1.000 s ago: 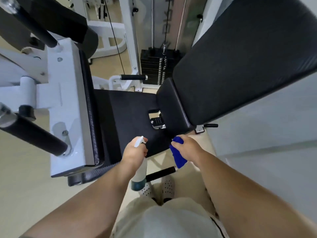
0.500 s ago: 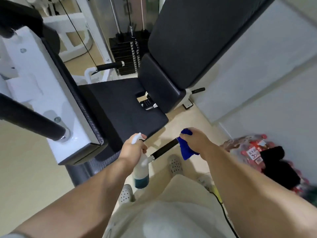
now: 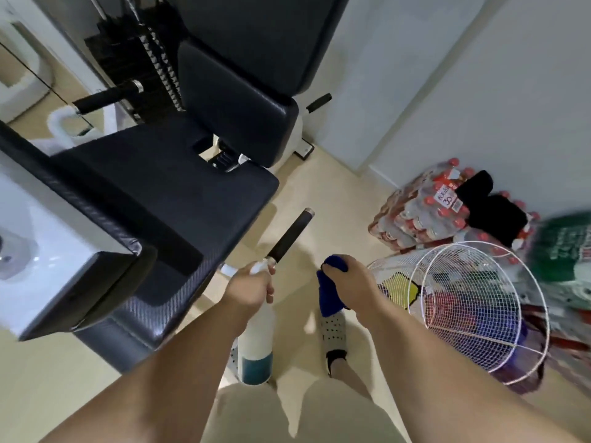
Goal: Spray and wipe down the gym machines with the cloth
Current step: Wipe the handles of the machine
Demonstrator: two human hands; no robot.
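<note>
Head view: left hand (image 3: pixel 248 289) has its grip wrapped round the neck of the spray bottle (image 3: pixel 257 330), nozzle just beside the near end of the black handle bar (image 3: pixel 289 239). Right hand (image 3: pixel 350 282) has its grip bunched on the blue cloth (image 3: pixel 326 295), which hangs over the floor, apart from the bar. Likely step is the bar: mist lightly along the black sleeve, then wrap the cloth round it and pull end to end, rotating to catch the underside.
</note>
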